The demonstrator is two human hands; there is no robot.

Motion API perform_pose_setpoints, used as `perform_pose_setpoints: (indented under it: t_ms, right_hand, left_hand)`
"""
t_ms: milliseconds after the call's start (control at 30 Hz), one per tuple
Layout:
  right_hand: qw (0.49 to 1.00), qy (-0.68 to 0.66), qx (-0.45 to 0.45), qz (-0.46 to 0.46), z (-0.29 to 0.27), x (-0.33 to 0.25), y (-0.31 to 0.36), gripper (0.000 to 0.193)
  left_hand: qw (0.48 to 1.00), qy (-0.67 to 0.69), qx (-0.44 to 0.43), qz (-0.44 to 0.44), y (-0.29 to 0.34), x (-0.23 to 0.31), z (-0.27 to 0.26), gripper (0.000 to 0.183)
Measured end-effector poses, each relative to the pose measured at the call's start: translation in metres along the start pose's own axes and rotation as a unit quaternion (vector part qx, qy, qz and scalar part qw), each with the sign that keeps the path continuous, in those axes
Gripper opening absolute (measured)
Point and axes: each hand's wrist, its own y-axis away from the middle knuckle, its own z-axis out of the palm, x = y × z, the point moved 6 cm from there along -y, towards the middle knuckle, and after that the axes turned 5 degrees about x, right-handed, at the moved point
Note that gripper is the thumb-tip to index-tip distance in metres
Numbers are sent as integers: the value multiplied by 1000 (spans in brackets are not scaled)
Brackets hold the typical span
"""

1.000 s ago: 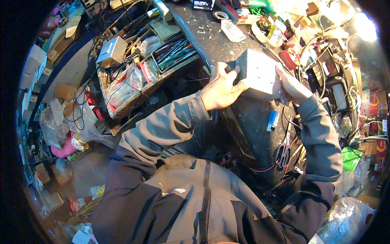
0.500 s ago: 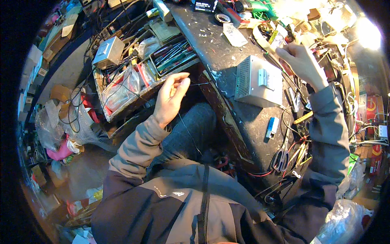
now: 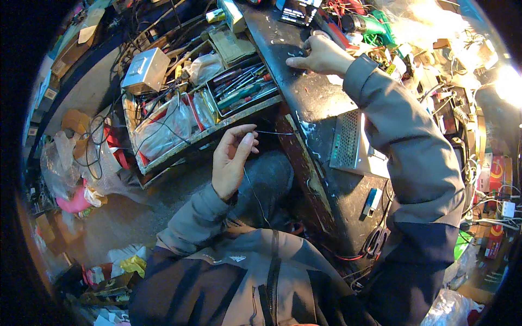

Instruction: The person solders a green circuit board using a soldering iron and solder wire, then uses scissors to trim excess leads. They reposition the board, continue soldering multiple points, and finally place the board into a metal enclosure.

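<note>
My left hand [image 3: 234,161] is raised in front of the drawer, its thumb and fingers closed on a thin wire [image 3: 276,132]. One part of the wire stretches right to the bench edge; another hangs down over my lap. My right hand [image 3: 325,56] is over the far part of the dark bench, thumb apart from its bent fingers. Its fingertips are where a roll of tape lay, which the hand now mostly hides. Beneath my right forearm stands a perforated metal case [image 3: 348,142], partly covered by the sleeve.
An open drawer [image 3: 209,135] holds screwdrivers [image 3: 244,87], plastic bags and a second metal case [image 3: 145,70]. A black box [image 3: 299,12] and a green tool [image 3: 375,27] lie at the far side. Nearer are a small blue-and-white block [image 3: 372,202] and scissors [image 3: 376,240]. Cables clutter the right.
My right hand has moved left and away from me, from beyond the metal case to the tape's place. My left hand keeps its pinch on the wire. The view has shifted slightly.
</note>
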Motion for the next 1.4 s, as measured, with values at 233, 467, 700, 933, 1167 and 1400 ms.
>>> perform_pose_setpoints:
  t_ms: [233,467,700,933,1167,1400]
  right_hand:
    - [991,-133,28,2,10,10,-5,33]
    - [944,-313,62,89,16,30,-4,18]
    - [964,-250,58,76,21,35,-17,14]
    - [965,-258,23,27,-47,0,0,20]
    - [971,-212,32,-107,-110,-62,70,19]
    - [971,-198,100,-85,-161,0,136,21]
  left_hand:
    - [1000,15,4,-11,-4,-6,-4,31]
    - [999,36,-4,-6,-5,-5,2,31]
    - [994,106,-17,-11,-40,23,19,33]
    - [942,315,-49,-104,-110,42,66,46]
    - [875,429,-208,-76,-124,78,132,39]
    - [898,364,-82,-234,-97,35,119,36]
